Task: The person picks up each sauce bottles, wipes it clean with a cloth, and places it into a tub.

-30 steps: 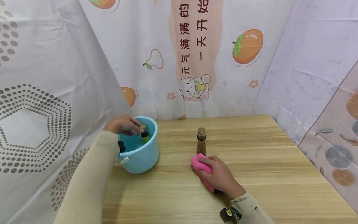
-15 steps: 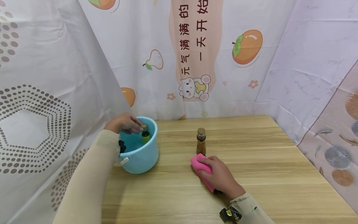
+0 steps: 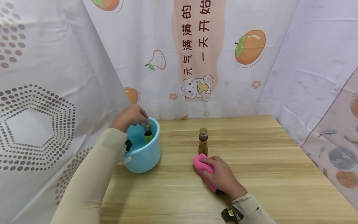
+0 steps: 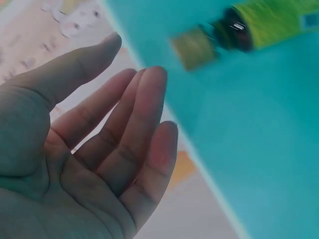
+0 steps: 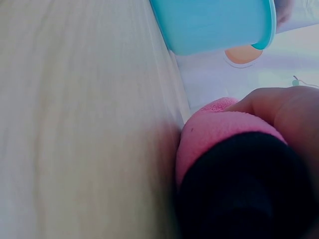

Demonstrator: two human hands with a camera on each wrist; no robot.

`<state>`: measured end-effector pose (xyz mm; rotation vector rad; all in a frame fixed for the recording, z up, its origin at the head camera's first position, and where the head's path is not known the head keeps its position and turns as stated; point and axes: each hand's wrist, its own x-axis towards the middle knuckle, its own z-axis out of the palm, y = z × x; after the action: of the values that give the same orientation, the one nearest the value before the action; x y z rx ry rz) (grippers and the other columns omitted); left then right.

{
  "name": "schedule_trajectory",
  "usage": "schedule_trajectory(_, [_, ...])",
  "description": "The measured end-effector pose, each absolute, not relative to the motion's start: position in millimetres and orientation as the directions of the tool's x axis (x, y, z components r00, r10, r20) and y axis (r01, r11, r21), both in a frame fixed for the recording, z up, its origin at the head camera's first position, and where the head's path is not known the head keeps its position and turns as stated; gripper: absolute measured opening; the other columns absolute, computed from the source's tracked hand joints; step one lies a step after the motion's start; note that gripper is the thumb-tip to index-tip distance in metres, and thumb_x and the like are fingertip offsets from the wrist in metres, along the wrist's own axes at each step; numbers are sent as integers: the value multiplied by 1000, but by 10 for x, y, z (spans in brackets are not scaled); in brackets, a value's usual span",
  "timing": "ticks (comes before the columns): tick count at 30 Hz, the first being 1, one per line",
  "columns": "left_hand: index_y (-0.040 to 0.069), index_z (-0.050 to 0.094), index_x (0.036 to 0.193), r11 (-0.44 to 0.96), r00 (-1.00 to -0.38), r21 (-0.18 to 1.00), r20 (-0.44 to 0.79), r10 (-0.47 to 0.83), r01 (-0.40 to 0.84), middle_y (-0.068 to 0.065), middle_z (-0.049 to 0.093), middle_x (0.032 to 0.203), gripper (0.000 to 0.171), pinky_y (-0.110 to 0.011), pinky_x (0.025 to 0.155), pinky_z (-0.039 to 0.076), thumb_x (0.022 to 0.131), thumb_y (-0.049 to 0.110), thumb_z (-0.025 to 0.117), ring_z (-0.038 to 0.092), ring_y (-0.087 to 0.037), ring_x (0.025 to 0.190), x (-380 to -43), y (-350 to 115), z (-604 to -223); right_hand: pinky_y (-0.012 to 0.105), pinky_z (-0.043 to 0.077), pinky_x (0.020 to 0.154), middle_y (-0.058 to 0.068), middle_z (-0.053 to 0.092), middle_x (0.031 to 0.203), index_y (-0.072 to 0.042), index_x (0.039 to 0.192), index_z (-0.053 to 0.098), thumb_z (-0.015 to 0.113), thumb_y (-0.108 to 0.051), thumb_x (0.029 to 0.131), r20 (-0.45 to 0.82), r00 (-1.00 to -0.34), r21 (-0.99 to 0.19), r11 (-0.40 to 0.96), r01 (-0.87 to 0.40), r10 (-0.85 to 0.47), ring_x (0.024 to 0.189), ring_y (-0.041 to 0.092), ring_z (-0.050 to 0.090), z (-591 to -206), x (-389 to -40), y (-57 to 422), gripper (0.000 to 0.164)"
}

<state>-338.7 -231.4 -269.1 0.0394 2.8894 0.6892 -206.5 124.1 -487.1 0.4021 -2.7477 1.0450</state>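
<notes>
My left hand [image 3: 133, 116] is over the light-blue bucket [image 3: 145, 158], its fingers loosely bent and apart from the bottle in the left wrist view. That bottle [image 4: 244, 30], dark with a green label and gold cap, stands inside the bucket; its lower part is hidden by the wall in the head view. On the table, my right hand [image 3: 222, 175] grips a pink fuzzy thing [image 5: 224, 137] with a rounded black end [image 5: 244, 194]. Just beyond it stands a small brown bottle [image 3: 203, 141] with a gold cap, its base partly hidden.
The wooden table [image 3: 173, 199] reaches back to a printed curtain [image 3: 156, 84]. More curtains hang at the left and right sides. The bucket stands at the table's left, with its white handle joint [image 3: 127, 160] facing me.
My left hand has let go of the green-labelled bottle and risen slightly. The bottle stays in the bucket. My right hand holds its place on the pink thing; the head view has shifted a little.
</notes>
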Motion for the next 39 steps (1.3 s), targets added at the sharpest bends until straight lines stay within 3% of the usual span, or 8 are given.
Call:
schedule_trajectory(10, [12, 76, 119, 904, -988, 402, 15, 154, 147, -7, 74, 116, 34, -44, 91, 60, 92, 33, 78, 66, -28, 105, -3154, -1764, -2505, 28, 53, 75, -1, 68, 116, -34, 125, 75, 79, -21, 86, 311, -935, -649, 681, -339, -169, 93, 14, 60, -4785, -2064, 1304, 41])
schedule_trajectory(17, [14, 74, 125, 900, -958, 330, 138, 250, 283, -5, 74, 119, 34, -44, 91, 60, 94, 30, 75, 69, -24, 107, -2909, -1294, -2627, 24, 54, 72, -4, 68, 117, -36, 124, 75, 76, -10, 84, 436, -875, -685, 554, -474, -211, 93, 14, 62, -4779, -2110, 1402, 47])
schedule_trajectory(26, [19, 78, 120, 854, -892, 276, 244, 381, 440, 3, 75, 118, 29, -37, 85, 60, 95, 31, 74, 70, -15, 102, -2802, -874, -2968, 27, 57, 74, 0, 70, 127, -24, 127, 75, 79, 0, 84, 576, -789, -721, 324, -613, -212, 106, 15, 65, -4767, -2153, 1536, 49])
schedule_trajectory(32, [22, 77, 120, 844, -888, 288, 240, 393, 452, 3, 74, 119, 30, -35, 81, 59, 93, 36, 77, 68, -14, 99, -2865, -723, -3172, 26, 57, 82, 4, 69, 131, -16, 127, 75, 79, 3, 84, 604, -781, -739, 256, -624, -159, 114, 15, 64, -4763, -2155, 1594, 47])
schedule_trajectory(39, [25, 77, 122, 788, -857, 343, 263, 443, 512, 5, 74, 122, 30, -38, 83, 59, 94, 36, 77, 70, -19, 105, -2927, -574, -3388, 22, 55, 81, 10, 68, 130, -8, 126, 74, 75, 11, 83, 603, -796, -764, 254, -593, -45, 110, 11, 63, -4738, -2179, 1640, 48])
